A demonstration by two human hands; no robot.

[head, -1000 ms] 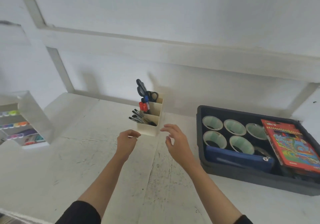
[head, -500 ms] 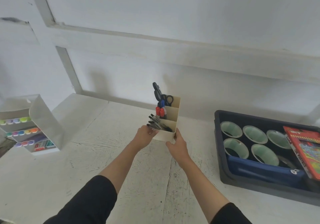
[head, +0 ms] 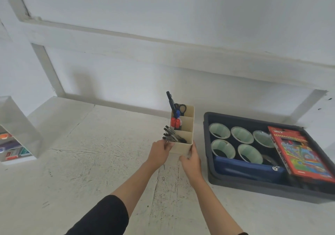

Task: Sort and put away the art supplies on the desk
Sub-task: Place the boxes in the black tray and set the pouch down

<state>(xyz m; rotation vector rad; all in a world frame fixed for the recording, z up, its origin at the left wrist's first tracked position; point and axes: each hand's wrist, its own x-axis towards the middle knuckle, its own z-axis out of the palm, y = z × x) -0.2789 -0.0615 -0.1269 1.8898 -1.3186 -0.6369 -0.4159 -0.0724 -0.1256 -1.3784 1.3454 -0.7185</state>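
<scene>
Now left grip and right grip each clasped the organizer; a tilt could spill pens onto the bench.

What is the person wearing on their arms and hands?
Nothing on the hands: the left hand and right hand are bare, no gloves. I see no rings or watch. Both forearms are bare too. A black left sleeve is pushed up near the elbow; only a thin black edge of the right sleeve shows at the bottom.
</scene>
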